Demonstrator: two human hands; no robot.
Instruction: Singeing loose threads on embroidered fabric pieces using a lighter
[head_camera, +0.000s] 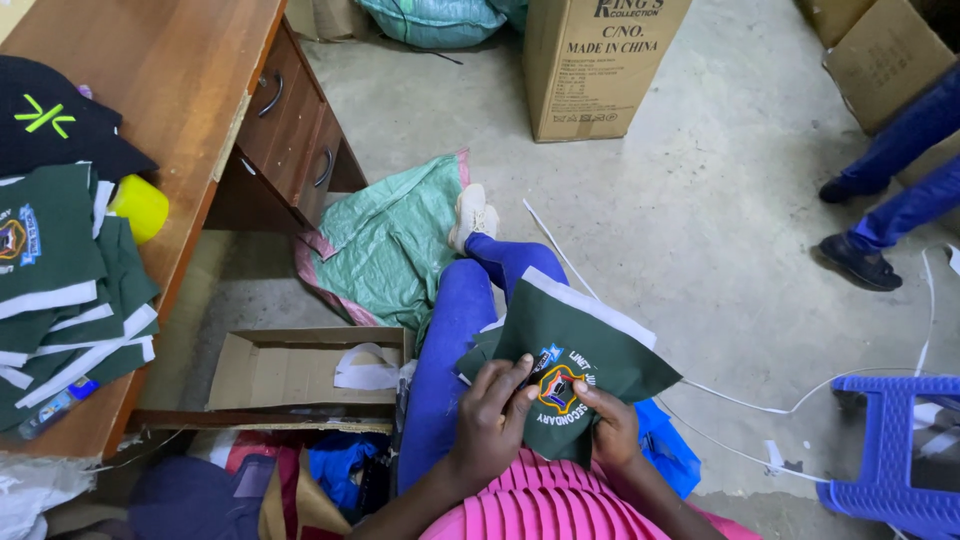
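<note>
Fingers of 2 hands, left hand (490, 420) | right hand (612, 425) | grip 1 green badge piece (580, 345)

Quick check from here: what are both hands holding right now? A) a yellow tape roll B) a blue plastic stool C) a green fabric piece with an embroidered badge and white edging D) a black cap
C: the left hand and right hand grip the green fabric piece at its embroidered badge, over the lap.

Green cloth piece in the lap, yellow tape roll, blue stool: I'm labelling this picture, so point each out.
green cloth piece (600, 340), head view, plain upper part.
yellow tape roll (140, 207), head view, outer side.
blue stool (893, 440), head view, leg.
</note>
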